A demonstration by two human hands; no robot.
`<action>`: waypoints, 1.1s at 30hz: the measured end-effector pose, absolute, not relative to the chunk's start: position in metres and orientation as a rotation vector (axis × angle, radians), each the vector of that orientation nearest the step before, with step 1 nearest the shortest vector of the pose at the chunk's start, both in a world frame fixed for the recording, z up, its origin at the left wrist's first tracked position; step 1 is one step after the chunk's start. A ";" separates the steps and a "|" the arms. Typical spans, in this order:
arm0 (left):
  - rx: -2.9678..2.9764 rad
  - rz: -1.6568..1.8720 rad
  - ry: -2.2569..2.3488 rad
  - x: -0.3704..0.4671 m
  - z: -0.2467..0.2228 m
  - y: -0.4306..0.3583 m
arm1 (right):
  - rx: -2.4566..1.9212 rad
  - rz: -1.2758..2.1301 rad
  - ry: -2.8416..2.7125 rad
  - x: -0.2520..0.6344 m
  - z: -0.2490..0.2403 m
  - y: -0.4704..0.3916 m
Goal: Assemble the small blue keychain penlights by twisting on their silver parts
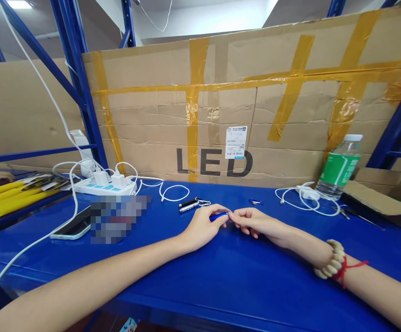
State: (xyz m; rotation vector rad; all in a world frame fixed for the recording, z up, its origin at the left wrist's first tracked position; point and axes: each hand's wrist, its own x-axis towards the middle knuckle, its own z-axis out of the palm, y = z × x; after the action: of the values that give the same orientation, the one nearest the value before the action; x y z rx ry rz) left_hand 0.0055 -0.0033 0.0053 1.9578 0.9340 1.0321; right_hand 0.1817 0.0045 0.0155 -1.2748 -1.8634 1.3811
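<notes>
One slim blue tube in two hands

The left hand and left forearm were bare. Around the right forearm, above the right hand, sat a bracelet of chunky, rounded, cream-coloured beads. Just beside it, farther from the hand, ran a thin red cord, tied with a loose end sticking out to the right

blue tabletop | left: phone, power strip | centre: 2 small cylinders | right: bottle, white cable
</notes>
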 end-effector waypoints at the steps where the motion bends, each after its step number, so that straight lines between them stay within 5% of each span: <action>1: 1.954 1.033 0.938 0.006 0.006 -0.003 | -1.276 1.380 -1.863 0.182 0.016 0.004; 33: 1.999 1.054 0.966 0.006 0.007 -0.004 | -1.283 1.378 -1.862 0.181 0.014 0.006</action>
State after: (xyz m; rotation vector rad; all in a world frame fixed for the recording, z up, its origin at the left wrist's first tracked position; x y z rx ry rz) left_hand 0.0057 -0.0040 0.0069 1.9994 0.9664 1.0545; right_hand 0.1815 0.0059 0.0139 -1.2832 -1.8619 1.3782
